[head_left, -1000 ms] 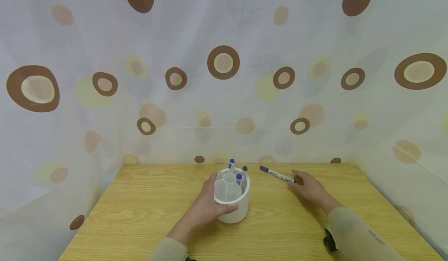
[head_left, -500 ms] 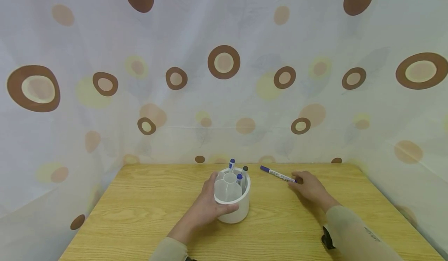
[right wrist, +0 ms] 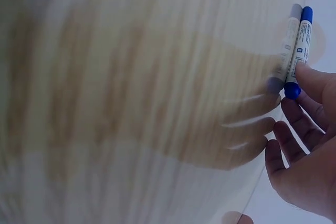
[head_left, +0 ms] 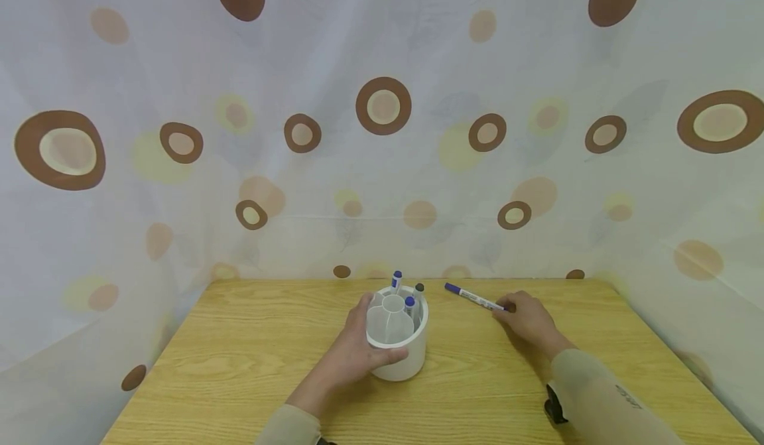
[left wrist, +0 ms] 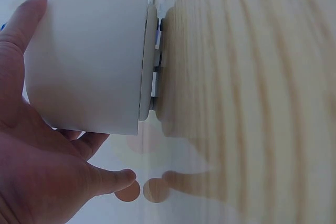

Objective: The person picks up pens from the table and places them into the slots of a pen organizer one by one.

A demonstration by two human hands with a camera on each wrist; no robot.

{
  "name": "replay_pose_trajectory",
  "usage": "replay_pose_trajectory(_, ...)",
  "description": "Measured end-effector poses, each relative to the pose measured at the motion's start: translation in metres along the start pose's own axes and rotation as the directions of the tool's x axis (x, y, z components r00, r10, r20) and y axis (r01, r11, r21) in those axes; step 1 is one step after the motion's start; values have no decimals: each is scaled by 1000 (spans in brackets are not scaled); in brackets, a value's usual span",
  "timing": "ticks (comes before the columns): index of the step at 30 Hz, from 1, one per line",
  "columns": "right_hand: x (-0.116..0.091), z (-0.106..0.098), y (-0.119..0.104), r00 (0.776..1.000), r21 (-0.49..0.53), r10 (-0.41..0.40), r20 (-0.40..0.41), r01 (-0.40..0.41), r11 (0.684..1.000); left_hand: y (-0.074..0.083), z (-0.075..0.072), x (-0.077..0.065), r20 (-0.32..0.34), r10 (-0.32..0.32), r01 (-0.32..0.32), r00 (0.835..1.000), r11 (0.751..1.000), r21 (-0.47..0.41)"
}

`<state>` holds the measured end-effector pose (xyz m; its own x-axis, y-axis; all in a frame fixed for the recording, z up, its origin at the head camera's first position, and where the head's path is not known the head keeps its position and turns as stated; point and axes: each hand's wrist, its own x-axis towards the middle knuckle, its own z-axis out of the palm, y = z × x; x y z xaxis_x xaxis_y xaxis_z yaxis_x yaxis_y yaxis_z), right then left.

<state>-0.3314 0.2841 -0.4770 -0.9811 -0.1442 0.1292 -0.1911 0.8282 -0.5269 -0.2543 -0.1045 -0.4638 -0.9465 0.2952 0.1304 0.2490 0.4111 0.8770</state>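
Note:
A round white pen holder (head_left: 408, 359) with petal-like compartments stands mid-table, and my left hand (head_left: 352, 355) grips it from the left. The thumb lies across its near side, while the fingers reach around the far left rim. Two blue-capped markers and a black-capped marker (head_left: 419, 291) stand upright in its rear and right compartments. Right of the holder, a white marker (head_left: 474, 298) with a blue cap lies slantwise, cap toward the far left. My right hand (head_left: 528, 320) pinches its near end between thumb and forefinger; in the right wrist view the marker (right wrist: 302, 40) lies against its own reflection.
The glossy wooden table (head_left: 251, 339) reflects hands and marker. A white curtain (head_left: 382, 186) with brown and yellow spots hangs behind the table and along both sides. A dark device (head_left: 555, 405) is strapped at my right wrist.
My right thumb and fingers have closed in on the near end of the marker, and the right forearm has shifted slightly left. The left hand and pen holder have stayed in place.

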Motion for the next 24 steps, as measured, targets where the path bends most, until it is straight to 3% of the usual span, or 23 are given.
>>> replay_pose_trajectory(24,-1,-7,2,997,17,76,-5,-76,997,3,0,-2,-3,0,0,1000,1000,5)
